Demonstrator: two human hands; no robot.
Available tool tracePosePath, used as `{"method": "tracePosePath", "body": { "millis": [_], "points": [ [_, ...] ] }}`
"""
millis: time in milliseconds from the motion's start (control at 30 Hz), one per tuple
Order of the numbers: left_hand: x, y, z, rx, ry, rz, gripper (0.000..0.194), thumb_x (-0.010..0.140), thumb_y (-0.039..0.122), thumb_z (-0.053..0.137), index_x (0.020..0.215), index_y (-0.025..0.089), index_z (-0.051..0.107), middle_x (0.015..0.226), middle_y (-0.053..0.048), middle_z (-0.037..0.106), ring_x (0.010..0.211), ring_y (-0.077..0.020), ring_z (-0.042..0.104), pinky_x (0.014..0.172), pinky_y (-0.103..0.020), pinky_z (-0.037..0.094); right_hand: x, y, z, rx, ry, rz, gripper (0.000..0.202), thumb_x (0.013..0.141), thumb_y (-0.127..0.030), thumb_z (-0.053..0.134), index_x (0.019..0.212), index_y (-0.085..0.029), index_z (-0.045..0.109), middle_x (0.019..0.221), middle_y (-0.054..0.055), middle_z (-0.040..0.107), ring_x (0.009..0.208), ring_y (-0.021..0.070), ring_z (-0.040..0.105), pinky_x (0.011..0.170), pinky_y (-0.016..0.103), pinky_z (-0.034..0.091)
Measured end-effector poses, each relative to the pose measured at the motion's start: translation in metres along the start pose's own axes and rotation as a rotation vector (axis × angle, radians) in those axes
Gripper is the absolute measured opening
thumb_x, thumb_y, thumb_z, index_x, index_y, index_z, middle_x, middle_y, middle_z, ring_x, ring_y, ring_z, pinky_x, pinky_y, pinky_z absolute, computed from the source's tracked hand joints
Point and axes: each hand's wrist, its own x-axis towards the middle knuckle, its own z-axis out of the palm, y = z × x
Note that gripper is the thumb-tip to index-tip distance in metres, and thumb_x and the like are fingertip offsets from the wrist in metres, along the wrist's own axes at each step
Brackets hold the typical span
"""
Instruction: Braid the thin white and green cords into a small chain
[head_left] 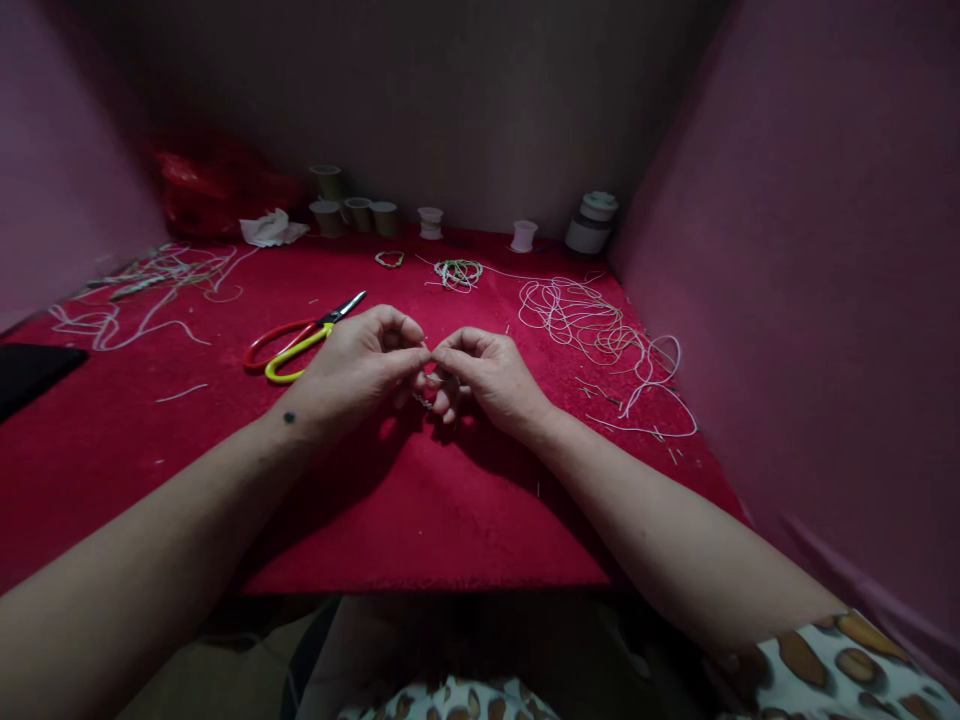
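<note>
My left hand (pixel 375 358) and my right hand (pixel 484 372) meet over the middle of the red cloth, fingertips touching. Both are closed in a pinch, thumb against forefinger. Between and below the fingers shows part of a thin braided cord (pixel 423 401); its ends are hidden, and which fingers grip it is hard to tell. Scissors (pixel 300 345) with one red and one yellow handle lie just left of my left hand, partly behind it.
Loose pale thread (pixel 574 320) spreads at the right, more thread (pixel 169 285) at the left. A coiled green-and-white cord (pixel 458 273), a small loop (pixel 389 259), spools (pixel 358 212), a jar (pixel 592 224) and a red bag (pixel 214 190) stand or lie toward the back. A dark flat object (pixel 37 375) is far left.
</note>
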Motion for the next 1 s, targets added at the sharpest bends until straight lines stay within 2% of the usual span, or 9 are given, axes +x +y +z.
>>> {"method": "tracePosePath", "body": {
  "millis": [400, 500, 767, 1000],
  "points": [
    [-0.0038, 0.0042, 0.0071, 0.084, 0.108, 0.126, 0.023, 0.069, 0.004, 0.067, 0.076, 0.019, 0.051, 0.055, 0.006, 0.058, 0.045, -0.0104, 0.059, 0.043, -0.019, 0.043, 0.0006, 0.0014, 0.0018, 0.055, 0.015, 0.027, 0.015, 0.092, -0.009, 0.057, 0.079, -0.015, 0.059, 0.063, -0.002, 0.067, 0.042, 0.0101, 0.062, 0.038, 0.02, 0.053],
    [-0.004, 0.0028, 0.0063, 0.09, 0.094, 0.146, 0.023, 0.069, 0.005, 0.068, 0.076, 0.019, 0.051, 0.057, 0.007, 0.058, 0.044, -0.0096, 0.058, 0.041, -0.019, 0.043, 0.0005, 0.0016, 0.0021, 0.065, 0.022, 0.035, 0.015, 0.092, -0.01, 0.059, 0.078, -0.014, 0.06, 0.062, -0.002, 0.067, 0.042, 0.0104, 0.062, 0.038, 0.021, 0.054],
    [-0.0037, 0.0012, 0.005, 0.123, 0.085, 0.168, 0.019, 0.071, 0.01, 0.068, 0.077, 0.019, 0.052, 0.062, 0.004, 0.061, 0.052, -0.0122, 0.063, 0.05, -0.023, 0.049, -0.0005, -0.0036, 0.0042, -0.005, 0.09, 0.057, 0.018, 0.092, -0.01, 0.061, 0.076, -0.015, 0.058, 0.061, -0.003, 0.068, 0.041, 0.0082, 0.061, 0.038, 0.018, 0.051],
    [-0.0009, -0.0051, -0.0002, 0.149, 0.015, 0.206, 0.021, 0.07, 0.019, 0.069, 0.083, 0.02, 0.052, 0.064, 0.004, 0.06, 0.051, -0.0112, 0.057, 0.047, -0.024, 0.044, -0.0026, -0.0067, 0.0065, -0.057, 0.103, 0.091, 0.02, 0.095, -0.014, 0.059, 0.075, -0.017, 0.054, 0.056, -0.003, 0.065, 0.038, 0.0081, 0.059, 0.035, 0.016, 0.046]
  ]
}}
